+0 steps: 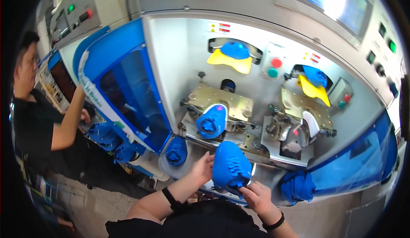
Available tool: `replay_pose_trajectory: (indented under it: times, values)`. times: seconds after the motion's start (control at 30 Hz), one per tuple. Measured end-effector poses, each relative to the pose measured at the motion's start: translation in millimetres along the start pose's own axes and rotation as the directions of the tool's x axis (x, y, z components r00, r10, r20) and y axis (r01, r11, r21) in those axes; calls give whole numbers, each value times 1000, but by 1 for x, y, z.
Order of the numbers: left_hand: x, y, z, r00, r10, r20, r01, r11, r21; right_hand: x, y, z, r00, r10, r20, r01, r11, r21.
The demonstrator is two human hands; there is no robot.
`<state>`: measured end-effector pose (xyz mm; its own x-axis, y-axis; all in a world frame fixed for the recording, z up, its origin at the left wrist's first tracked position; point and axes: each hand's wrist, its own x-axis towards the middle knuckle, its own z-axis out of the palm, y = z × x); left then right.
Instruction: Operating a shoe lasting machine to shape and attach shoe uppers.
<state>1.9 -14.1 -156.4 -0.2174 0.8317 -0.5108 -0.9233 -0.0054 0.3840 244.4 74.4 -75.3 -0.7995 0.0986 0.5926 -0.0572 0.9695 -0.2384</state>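
A blue lace-up shoe upper [230,163] is held in front of my body, toe pointing away and lacing facing up. My left hand [203,168] is closed on its left edge, some fingers hidden beneath it. At the heel opening, my right hand [257,196] pinches the collar between thumb and fingers. Just beyond sits another blue shoe upper [211,122] on the machine's left mould station. The right station's mould [292,139] shows a bare grey form with a white curved pad beside it.
Blue uppers lie on the front ledge at left [175,151] and in a stack at right [298,186]. Yellow-and-blue pieces [234,55] hang inside the machine. Blue side doors [132,84] flank the opening. A person [42,122] works at a neighbouring machine on the left.
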Motion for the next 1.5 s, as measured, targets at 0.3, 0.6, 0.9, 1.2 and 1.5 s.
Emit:
replay_pose_trajectory:
  times: [0.3, 0.6, 0.9, 1.2, 1.5]
  values:
    - [-56, 46, -112, 959, 165, -232, -201, 970, -139, 78, -19, 55, 940, -340, 33, 341, 940, -29]
    - [-42, 77, -125, 977, 44, -210, -61, 996, -71, 51, 9, 22, 961, -247, -122, 224, 958, -178]
    - [-20, 67, -37, 995, -94, 23, 87, 969, 229, -110, 6, -129, 534, 585, -610, -843, 416, -340]
    - [-1, 28, 19, 965, -211, 157, 136, 911, 388, -186, 30, -144, 335, 820, -464, -942, 291, -167]
    - [3, 11, 26, 971, -198, 136, 124, 899, 419, -175, 41, -161, 286, 801, -526, -945, 145, -293]
